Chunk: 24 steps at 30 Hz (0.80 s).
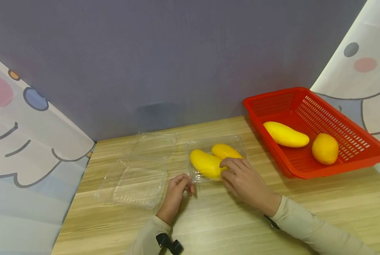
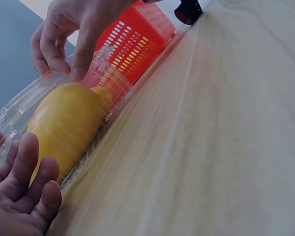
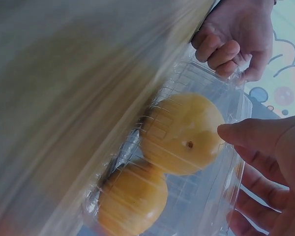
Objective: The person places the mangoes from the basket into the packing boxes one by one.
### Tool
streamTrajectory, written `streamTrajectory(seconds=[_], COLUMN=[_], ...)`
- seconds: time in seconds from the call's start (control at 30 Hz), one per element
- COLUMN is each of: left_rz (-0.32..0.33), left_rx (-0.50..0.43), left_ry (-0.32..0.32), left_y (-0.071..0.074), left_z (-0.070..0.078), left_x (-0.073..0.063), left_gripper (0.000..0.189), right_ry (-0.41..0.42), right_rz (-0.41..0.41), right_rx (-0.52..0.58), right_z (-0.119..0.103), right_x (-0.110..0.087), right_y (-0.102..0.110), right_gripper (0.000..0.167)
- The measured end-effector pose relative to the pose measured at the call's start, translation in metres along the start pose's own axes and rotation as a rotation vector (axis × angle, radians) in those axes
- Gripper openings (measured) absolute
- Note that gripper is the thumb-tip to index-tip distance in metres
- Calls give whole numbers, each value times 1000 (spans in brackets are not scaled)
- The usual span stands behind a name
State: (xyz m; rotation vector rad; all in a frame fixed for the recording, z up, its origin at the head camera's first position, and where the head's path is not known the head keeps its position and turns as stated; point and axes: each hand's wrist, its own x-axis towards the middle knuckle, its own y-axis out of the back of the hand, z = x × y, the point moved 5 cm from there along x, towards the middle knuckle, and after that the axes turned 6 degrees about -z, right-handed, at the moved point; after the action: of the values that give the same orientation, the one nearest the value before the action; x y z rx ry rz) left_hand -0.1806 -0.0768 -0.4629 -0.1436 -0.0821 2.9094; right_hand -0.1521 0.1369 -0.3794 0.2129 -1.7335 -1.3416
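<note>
Two yellow mangoes [image 1: 206,163] lie side by side in a clear plastic container [image 1: 241,142]. At its near left corner, my left hand [image 1: 179,188] pinches the rim between thumb and forefinger, the other fingers loosely curled. My right hand [image 1: 245,180] is over the near right part of the container, fingers spread and slightly bent. In the right wrist view, the right thumb [image 3: 258,133] reaches the container's edge beside the larger mango [image 3: 184,135]. Clear plastic rises around and above the fruit in the left wrist view; whether the lid is fastened cannot be made out.
A red basket [image 1: 269,161] stands at the right, holding another mango [image 1: 286,134] and an orange [image 1: 325,148]. To the left lies an unfolded clear container [image 1: 139,186] on the wooden table [image 1: 206,223]. A grey wall [image 1: 164,63] rises behind.
</note>
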Motion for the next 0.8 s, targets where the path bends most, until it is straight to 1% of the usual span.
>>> streamTrajectory(seconds=[0.1, 0.2, 0.33, 0.47, 0.53, 0.67, 0.8], left_rz=[-3, -4, -6, -14, -25, -74, -102], left_rx=[21, 37, 37, 18, -6, -43, -53], left_ry=[0, 5, 16, 3, -2, -1, 5], left_y=[0, 0, 0, -1, -1, -2, -3], left_z=[0, -2, -4, -4, -4, -4, -4], left_x=[1, 2, 2, 2, 2, 1, 0], left_gripper=[29, 32, 32, 30, 28, 33, 39], right_ry=[-15, -47, -129, -226, -262, -303, -365], right_rz=[-14, -24, -17, 8, 14, 24, 9], right_rx=[23, 75, 155, 187, 195, 242, 375], right_z=[2, 8, 22, 39, 45, 54, 60], right_x=[1, 1, -6, -17, -22, -29, -34], right_y=[1, 3, 9, 15, 16, 15, 12], right_gripper=[10, 13, 19, 23, 24, 31, 33])
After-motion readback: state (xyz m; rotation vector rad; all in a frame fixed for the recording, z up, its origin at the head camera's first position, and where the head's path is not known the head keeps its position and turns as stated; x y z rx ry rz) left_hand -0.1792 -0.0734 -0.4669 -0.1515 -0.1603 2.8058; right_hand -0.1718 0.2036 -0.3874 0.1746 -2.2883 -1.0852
